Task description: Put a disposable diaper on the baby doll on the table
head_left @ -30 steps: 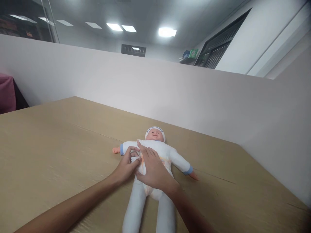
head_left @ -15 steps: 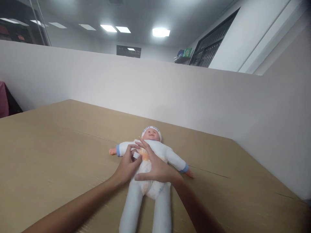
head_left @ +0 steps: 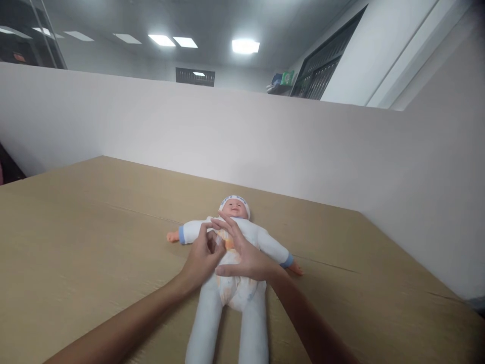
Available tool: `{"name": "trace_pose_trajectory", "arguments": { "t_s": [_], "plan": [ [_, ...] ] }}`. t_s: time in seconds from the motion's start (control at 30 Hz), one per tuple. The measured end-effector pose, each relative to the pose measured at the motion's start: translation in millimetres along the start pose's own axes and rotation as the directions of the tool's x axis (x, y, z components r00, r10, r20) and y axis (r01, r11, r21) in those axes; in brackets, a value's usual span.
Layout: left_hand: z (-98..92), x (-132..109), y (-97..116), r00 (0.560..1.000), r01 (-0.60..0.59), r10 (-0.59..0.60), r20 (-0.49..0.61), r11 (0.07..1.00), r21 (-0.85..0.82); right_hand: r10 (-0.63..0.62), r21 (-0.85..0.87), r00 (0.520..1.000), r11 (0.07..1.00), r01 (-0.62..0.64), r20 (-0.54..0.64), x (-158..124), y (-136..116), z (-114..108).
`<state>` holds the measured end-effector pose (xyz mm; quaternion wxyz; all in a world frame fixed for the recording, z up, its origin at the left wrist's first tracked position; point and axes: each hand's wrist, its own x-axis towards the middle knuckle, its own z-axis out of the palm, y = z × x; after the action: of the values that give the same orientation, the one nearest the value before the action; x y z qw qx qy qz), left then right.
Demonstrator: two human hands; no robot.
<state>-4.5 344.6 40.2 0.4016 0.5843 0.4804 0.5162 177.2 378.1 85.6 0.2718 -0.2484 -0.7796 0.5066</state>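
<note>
A baby doll [head_left: 273,246] in a white suit with blue cuffs and a white cap lies on its back, arms spread and legs toward me. Round its waist is a diaper [head_left: 238,296] with an orange patch at the front. My left hand [head_left: 202,255] is at the left side of the diaper's waist, thumb and fingers pinched on the diaper tab, which they mostly hide. Against the front of the diaper rests my right hand [head_left: 250,259], fingers stretched up toward the doll's chest and thumb spread out.
The doll lies on a wide brown tabletop [head_left: 113,242] with thin seams. A pale partition wall [head_left: 182,131] runs along its back and right. Beyond stand a shelf [head_left: 279,90] with a green package [head_left: 288,77] and a dark barred window [head_left: 326,60].
My left hand has moved slightly right across the diaper, and the white tab that showed between its fingers is now covered. My right hand stays spread on the diaper. The view has shifted slightly.
</note>
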Motion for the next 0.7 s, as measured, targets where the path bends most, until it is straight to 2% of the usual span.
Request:
{"name": "trace_pose_trajectory", "arguments": {
  "t_s": [0.27,0.43,0.7],
  "plan": [
    [1.1,1.7,-4.4,0.995,-0.090,0.092,0.042,0.995,-0.042,0.013,0.045,1.000,0.999,-0.013,0.000,-1.6,-3.9,0.2],
    [2.8,1.8,-3.9,0.981,-0.158,0.164,0.101,0.986,-0.061,0.022,0.185,1.000,0.983,-0.019,-0.017,0.5,1.9,-2.2],
    [-0.8,-0.3,2.7,0.972,-0.182,0.177,0.155,0.983,0.019,-0.008,0.245,0.992,0.969,0.040,-0.127,6.3,14.4,-2.1]
  ]
}}
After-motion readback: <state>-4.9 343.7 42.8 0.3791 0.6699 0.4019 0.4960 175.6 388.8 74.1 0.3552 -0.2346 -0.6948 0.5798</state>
